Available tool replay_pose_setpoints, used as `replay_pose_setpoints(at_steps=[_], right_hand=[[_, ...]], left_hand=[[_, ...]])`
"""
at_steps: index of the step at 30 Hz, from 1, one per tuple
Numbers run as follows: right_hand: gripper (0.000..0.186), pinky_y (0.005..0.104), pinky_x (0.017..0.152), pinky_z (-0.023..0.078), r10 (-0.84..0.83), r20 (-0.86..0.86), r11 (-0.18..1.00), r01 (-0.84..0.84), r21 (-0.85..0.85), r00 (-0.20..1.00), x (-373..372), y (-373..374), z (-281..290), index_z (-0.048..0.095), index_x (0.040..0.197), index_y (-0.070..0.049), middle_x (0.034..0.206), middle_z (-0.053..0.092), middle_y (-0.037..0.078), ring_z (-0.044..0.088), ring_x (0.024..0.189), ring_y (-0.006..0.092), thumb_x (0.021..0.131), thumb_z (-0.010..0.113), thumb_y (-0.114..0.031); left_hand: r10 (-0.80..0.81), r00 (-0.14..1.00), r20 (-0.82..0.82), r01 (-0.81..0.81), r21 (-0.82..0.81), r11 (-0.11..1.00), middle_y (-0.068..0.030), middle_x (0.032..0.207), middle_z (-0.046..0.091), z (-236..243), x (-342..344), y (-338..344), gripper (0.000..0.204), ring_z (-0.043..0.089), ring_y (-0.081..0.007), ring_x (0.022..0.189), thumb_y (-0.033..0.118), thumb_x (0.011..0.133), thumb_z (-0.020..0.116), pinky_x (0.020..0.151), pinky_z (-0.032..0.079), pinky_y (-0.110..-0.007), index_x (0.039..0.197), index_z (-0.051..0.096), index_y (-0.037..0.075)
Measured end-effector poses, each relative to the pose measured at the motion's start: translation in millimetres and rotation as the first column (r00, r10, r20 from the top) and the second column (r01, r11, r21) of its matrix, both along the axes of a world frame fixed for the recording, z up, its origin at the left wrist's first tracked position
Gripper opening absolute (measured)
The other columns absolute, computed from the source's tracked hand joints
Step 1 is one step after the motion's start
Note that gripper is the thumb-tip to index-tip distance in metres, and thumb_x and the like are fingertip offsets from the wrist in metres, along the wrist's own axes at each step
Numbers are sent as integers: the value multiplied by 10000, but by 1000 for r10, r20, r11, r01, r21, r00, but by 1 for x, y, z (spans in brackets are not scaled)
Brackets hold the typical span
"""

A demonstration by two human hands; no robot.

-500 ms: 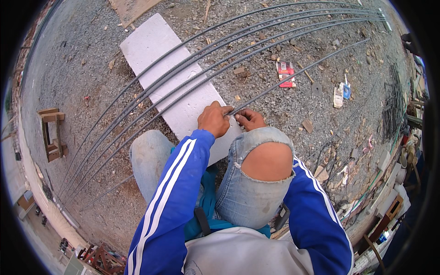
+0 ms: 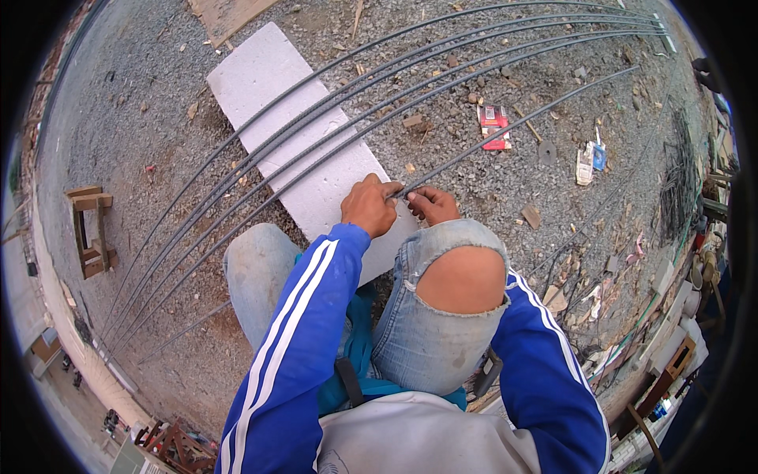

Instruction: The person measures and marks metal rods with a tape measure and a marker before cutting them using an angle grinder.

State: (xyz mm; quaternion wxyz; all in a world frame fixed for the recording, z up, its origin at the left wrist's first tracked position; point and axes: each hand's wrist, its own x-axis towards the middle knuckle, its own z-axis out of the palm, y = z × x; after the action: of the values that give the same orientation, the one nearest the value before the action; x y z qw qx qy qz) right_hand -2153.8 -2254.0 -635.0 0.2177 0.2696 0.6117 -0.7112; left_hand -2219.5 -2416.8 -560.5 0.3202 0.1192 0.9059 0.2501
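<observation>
A single ribbed steel bar (image 2: 513, 125) runs from the far right down to my hands. My left hand (image 2: 369, 205) is closed around its near part, resting over the right edge of a white foam-like slab (image 2: 264, 67). Beside it, my right hand (image 2: 433, 205) is closed in a pinch against the bar, just above my knee. Whatever sits between its fingertips is too small to make out. Several more long steel bars (image 2: 304, 120) lie across the slab beyond my hands, curving from the lower left to the far right.
On the gravel to the right lie a red and white packet (image 2: 494, 126), a trowel-like tool (image 2: 546, 152) and a blue and white packet (image 2: 598, 156). Dark wire (image 2: 677, 182) is heaped farther right. A small wooden frame (image 2: 92, 231) stands at left. A board (image 2: 229, 16) lies at the top.
My right fingers have shifted very slightly along the bar. The left hand, the slab and the bars look the same.
</observation>
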Motion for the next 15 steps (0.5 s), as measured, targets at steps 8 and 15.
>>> replay_pose_setpoints(at_steps=[8, 15], right_hand=[[158, 289, 618, 474, 173, -269, 890, -33, 455, 948, 6, -6, 16, 668, 905, -13, 767, 643, 75, 609, 686, 148, 786, 662, -116], [150, 330, 640, 494, 217, -236, 871, -79, 485, 947, 2, -8, 25, 680, 895, -23, 828, 641, 121, 642, 732, 235, 775, 661, -112]], left_hand=[[-8, 1000, -9, 8, -6, 1000, -121, 1002, 537, -3, 1, -2, 293, 523, -309, 1010, 158, 825, 566, 865, 437, -420, 1095, 664, 218], [3, 1000, -7, -3, 0, 1000, -119, 996, 539, -2, 1, 0, 285, 525, -304, 1012, 158, 824, 577, 865, 437, -423, 1089, 666, 213]])
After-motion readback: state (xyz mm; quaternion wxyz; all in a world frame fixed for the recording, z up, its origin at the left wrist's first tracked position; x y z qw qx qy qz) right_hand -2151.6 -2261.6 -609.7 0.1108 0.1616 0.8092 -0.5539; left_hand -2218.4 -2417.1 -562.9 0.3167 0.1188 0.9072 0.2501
